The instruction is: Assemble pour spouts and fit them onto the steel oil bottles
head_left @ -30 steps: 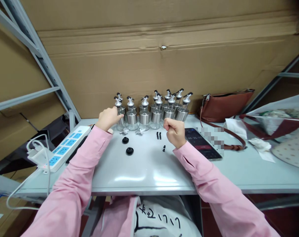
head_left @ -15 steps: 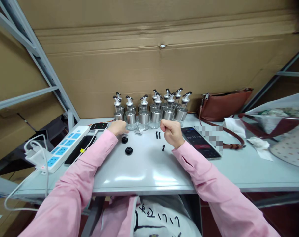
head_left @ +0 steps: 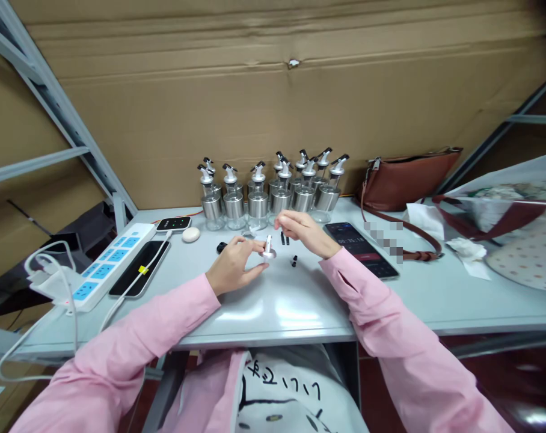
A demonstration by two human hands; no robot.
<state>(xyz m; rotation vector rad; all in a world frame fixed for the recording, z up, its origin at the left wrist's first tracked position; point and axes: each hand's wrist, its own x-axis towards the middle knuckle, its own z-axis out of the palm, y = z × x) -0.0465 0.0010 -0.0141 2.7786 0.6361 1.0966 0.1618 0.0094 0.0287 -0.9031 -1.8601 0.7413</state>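
Observation:
My left hand grips a silver pourer spout by its round base between thumb and fingers, above the table. Close by on the right, my right hand is closed with its fingertips pressed together; what it holds, if anything, is hidden. A black round stopper shows partly behind my left hand. Two thin black levers lie under my right fingers, and small black plugs rest just nearer to me. Behind stand several glass oil bottles with steel bands and pourer tops.
On the left lie a power strip, a dark phone, a small device and a round white case. To the right are a phone with a timer, a brown bag and crumpled tissue.
My left hand has come nearer and to the right, now with the pourer spout in it. The round white case is uncovered. My right hand has turned inward toward the spout.

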